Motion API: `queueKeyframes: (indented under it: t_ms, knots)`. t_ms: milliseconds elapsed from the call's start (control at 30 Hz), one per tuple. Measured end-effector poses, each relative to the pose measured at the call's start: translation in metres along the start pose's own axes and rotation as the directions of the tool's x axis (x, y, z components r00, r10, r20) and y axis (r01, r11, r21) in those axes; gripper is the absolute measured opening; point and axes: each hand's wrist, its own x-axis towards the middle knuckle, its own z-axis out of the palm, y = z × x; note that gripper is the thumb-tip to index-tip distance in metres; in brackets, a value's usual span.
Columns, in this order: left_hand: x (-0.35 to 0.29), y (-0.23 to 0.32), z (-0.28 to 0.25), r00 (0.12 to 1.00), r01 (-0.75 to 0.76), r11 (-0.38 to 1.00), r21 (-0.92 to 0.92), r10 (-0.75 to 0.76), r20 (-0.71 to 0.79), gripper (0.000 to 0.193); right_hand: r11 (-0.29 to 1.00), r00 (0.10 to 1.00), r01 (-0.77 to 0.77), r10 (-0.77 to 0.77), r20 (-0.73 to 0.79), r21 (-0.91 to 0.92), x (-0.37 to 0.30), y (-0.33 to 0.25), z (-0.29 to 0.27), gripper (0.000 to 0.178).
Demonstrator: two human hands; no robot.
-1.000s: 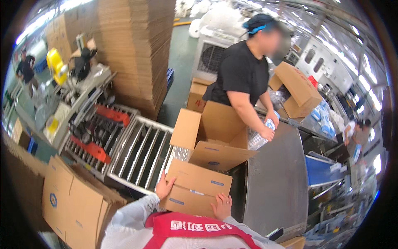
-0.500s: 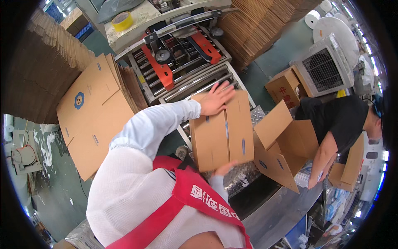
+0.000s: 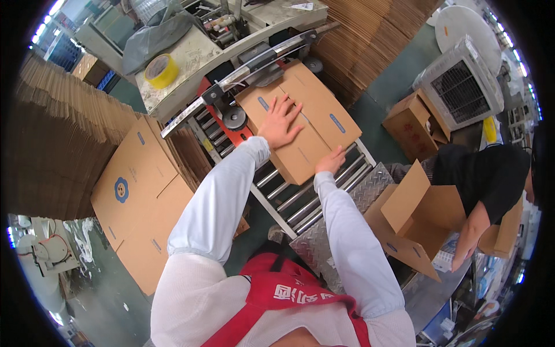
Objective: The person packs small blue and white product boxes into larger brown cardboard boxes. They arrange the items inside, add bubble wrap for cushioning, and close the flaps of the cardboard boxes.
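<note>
A closed cardboard box (image 3: 315, 110) lies on the roller conveyor (image 3: 289, 199), its far end in the taping machine (image 3: 234, 118) under the metal bar. My left hand (image 3: 280, 124) rests on the top flaps beside the centre seam, fingers spread. At the near right corner, my right hand (image 3: 330, 161) touches the box's near edge with its fingers stretched out. The box's top flaps meet at the seam, and I see no tape across it.
Flattened cartons (image 3: 136, 196) lean at the left beside tall cardboard stacks (image 3: 69, 139). A yellow tape roll (image 3: 161, 71) sits on the machine's table. At the right, a co-worker (image 3: 480, 185) reaches toward an open carton (image 3: 428, 214) on the metal surface. An air cooler (image 3: 459, 87) stands behind.
Both my hands have moved the box forward from the near end of the rollers into the taping machine. My right arm now reaches forward. The co-worker stays by the open carton.
</note>
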Motion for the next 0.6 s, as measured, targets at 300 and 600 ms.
queueKeyframes:
  t_ms: [300,600]
  knots:
    - [-0.156,0.077,-0.013,0.984,0.164,0.984,-0.061,-0.168,-0.064,0.065,0.856,0.568,-0.435,0.022,0.822,0.277,-0.043,0.089,-0.101,0.060]
    - [-0.396,0.116,-0.101,0.800,0.361,0.867,0.343,-0.477,0.364,0.110,0.790,0.625,-0.247,0.572,0.530,-0.561,-0.215,0.450,-0.478,0.041]
